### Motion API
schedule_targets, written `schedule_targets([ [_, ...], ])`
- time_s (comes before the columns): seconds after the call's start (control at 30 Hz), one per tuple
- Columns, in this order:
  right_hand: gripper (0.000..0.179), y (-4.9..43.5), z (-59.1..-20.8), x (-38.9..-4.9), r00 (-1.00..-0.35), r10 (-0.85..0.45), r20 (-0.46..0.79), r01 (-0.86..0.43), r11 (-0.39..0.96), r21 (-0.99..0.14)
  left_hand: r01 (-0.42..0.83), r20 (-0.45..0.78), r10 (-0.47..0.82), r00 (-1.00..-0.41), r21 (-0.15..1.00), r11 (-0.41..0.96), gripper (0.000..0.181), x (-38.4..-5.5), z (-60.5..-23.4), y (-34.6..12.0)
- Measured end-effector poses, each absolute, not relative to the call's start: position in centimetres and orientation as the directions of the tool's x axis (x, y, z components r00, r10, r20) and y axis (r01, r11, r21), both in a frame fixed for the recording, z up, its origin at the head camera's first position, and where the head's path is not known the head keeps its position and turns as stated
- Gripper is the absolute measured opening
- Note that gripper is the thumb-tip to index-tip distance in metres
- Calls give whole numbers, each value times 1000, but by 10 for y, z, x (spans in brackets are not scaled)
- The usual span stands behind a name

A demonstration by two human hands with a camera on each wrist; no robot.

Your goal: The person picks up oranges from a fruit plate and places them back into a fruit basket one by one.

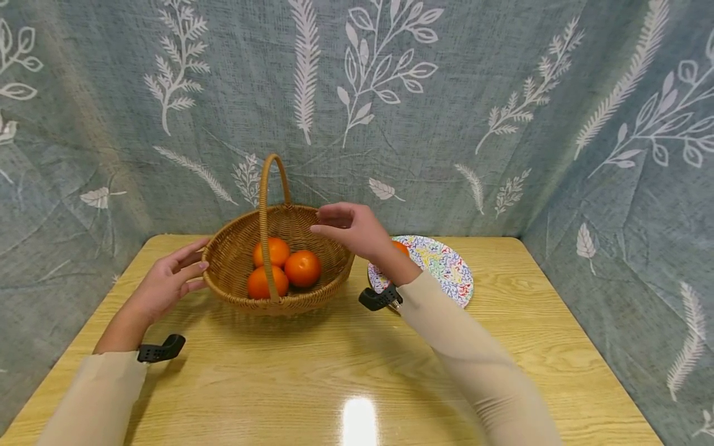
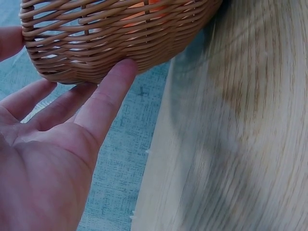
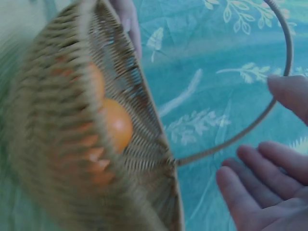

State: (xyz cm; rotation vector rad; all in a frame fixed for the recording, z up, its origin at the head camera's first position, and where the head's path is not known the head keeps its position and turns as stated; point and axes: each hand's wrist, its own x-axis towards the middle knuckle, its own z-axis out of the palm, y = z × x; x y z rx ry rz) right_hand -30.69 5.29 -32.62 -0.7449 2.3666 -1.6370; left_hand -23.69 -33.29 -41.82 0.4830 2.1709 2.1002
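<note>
A wicker basket (image 1: pixel 234 300) with a tall arched handle (image 1: pixel 264 217) sits at the left of the table, holding three oranges (image 1: pixel 303 268). On its left side, my left hand (image 1: pixel 167 282) touches the rim with extended fingers; the left wrist view shows the fingertips (image 2: pixel 120 72) against the woven wall. My right hand (image 1: pixel 357 232) hovers by the basket's right end, fingers loosely bent and nothing held. From the right wrist, the basket (image 3: pixel 43 120) looks blurred, and gaps separate the fingers from it.
Right of the basket lies a round plate (image 1: pixel 452 272) with a multicoloured pattern. An orange (image 1: pixel 400 248) on it is partly hidden behind my right wrist. Grey-blue leaf-print fabric (image 1: pixel 446 111) surrounds the back and sides of the wooden table (image 1: pixel 268 384).
</note>
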Motion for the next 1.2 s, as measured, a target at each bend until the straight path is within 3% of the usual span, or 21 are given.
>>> schedule_targets([
  [0.3,44,107,-354,-287,-868,-435,239,-325,134,-936,168,160,285,-945,986,5,65,-235,-420,-331],
  [0.5,44,138,-370,-278,-901,-366,232,-281,84,-956,167,160,279,-947,986,3,65,-236,-421,-331],
  [1.2,48,199,-428,-266,-943,-186,278,-300,107,-948,163,152,267,-952,986,20,66,-236,-417,-330],
])
